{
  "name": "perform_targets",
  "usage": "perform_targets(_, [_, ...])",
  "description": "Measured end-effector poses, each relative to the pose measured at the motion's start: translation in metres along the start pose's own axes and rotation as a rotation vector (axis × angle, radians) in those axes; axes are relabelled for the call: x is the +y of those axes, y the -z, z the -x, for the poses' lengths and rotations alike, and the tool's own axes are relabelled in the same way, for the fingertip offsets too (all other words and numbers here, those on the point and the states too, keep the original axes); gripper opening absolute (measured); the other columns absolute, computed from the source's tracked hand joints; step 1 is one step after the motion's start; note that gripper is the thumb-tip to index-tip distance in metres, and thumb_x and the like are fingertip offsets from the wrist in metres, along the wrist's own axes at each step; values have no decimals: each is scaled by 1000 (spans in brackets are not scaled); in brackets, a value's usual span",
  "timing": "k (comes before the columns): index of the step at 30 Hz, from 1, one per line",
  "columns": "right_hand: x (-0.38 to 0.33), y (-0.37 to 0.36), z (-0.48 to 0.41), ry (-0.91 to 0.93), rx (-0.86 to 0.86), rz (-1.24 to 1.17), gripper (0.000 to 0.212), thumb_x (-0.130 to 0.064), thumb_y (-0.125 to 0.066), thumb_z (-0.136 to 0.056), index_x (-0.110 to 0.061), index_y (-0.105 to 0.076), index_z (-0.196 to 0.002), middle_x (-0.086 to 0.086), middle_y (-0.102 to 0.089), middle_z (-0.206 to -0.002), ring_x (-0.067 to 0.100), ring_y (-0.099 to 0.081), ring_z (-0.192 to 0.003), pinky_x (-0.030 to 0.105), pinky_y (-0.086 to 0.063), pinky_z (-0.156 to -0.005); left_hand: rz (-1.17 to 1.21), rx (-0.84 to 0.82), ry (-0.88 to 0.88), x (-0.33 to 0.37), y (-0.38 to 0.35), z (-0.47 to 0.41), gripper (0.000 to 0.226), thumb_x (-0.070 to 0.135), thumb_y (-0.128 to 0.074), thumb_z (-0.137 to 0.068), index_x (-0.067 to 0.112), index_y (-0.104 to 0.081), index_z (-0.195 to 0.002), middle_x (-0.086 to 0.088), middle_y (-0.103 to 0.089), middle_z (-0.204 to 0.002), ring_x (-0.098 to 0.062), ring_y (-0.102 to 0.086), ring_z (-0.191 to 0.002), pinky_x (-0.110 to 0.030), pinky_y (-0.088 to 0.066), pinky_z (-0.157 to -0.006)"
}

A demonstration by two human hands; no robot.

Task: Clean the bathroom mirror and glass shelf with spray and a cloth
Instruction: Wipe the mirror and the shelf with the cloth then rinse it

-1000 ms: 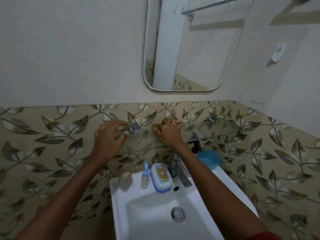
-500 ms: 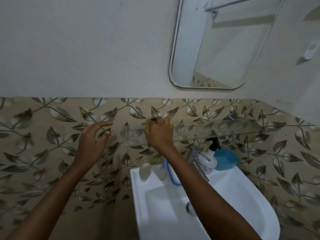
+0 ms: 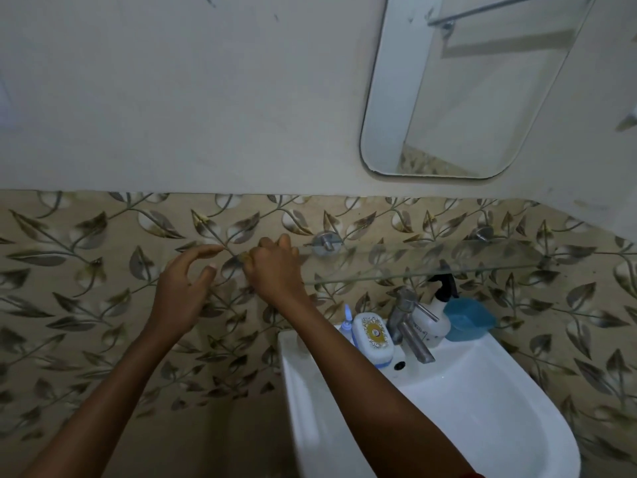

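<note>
The mirror (image 3: 472,88), a rounded rectangle, hangs high at the right. Below it the clear glass shelf (image 3: 431,260) runs level along leaf-patterned tiles (image 3: 103,270) on round metal mounts (image 3: 326,243). A yellowish cloth (image 3: 245,257) peeks from the right hand (image 3: 275,272) at the shelf's left end. The white spray bottle (image 3: 436,313) with its black trigger stands upright beneath the shelf.

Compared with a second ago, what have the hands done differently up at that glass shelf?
The left hand let go of the glass shelf and hovers open. The right hand, gripping the cloth, slid left along the shelf, past the bracket. The soap box and spray bottle on the sink stayed put.
</note>
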State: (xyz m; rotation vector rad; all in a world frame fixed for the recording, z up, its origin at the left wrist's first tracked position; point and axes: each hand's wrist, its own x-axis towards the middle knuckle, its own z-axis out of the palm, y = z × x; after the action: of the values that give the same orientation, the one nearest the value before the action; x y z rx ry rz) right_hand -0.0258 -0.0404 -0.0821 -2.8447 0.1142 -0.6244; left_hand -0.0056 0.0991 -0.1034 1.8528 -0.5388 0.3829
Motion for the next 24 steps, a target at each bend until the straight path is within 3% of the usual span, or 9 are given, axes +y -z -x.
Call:
perform_targets(3, [-6,-5,3,48,10,-47,31,-19,-42,-92,-2,-68,-93,13,-64,-95,33,-42,-104,39,-30,-79,10,53,54,3,7,6,24,5,-49,-92,16,-64,-107,0,-62,-113,-12,-54,-104,-32,-42,-88])
perform_targets(6, [-9,-2,13,68,-15,-151,30,-22,-43,-91,-3,-66,-88,15,-65,-89,32,-45,-98,36,-24,-76,39,89,142,11,13,15,18,12,-52,-91,26,-61,-95,-3,-67,-100,-22,-62,-92,-40,-51,-80])
perform_targets(9, [-7,11,35,64,-30,-349,26,-20,-43,-91,-10,-55,-70,14,-61,-76,32,-49,-89,39,-31,-81,187,-19,262,31,12,38,20,11,-52,-91,27,-62,-84,-3,-68,-87,-24,-65,-81,-40,-52,-74])
perform_targets(11, [-3,19,52,16,-7,-500,24,-17,-45,-90,-13,-50,-67,14,-57,-69,30,-50,-79,37,-35,-73,287,-171,307,47,4,60,18,11,-55,-90,27,-64,-87,-1,-69,-91,-19,-65,-84,-34,-50,-72])
perform_targets(15, [24,24,90,-221,91,-712,26,-19,-44,-88,-10,-50,-65,-1,-46,-56,13,-41,-56,30,-32,-56,366,-418,270,57,-33,91,31,14,-64,-81,39,-56,-98,14,-61,-107,0,-59,-97,-20,-44,-79])
perform_targets(18, [55,28,114,-483,204,-825,26,-13,-46,-93,-1,-61,-75,13,-59,-67,14,-49,-61,29,-40,-59,403,-637,278,61,-74,100,46,15,-65,-78,40,-47,-111,17,-52,-118,2,-52,-108,-13,-46,-77])
perform_targets(20, [77,30,125,-599,262,-831,29,-15,-48,-92,-4,-56,-66,13,-51,-62,17,-47,-59,29,-37,-57,482,-743,339,68,-102,103,49,18,-66,-72,38,-46,-112,15,-55,-115,0,-56,-103,-15,-50,-72])
perform_targets(22, [93,38,132,-689,282,-828,34,-25,-49,-90,-8,-52,-60,14,-48,-59,23,-49,-58,34,-41,-61,545,-761,383,77,-127,105,46,21,-67,-69,33,-49,-109,12,-60,-106,2,-64,-84,-15,-52,-68])
perform_targets(24, [109,52,137,-796,295,-887,40,-31,-47,-91,-2,-58,-66,24,-58,-67,31,-61,-68,39,-50,-69,565,-728,418,86,-152,104,44,19,-73,-76,26,-50,-113,8,-61,-106,2,-65,-74,-18,-53,-67])
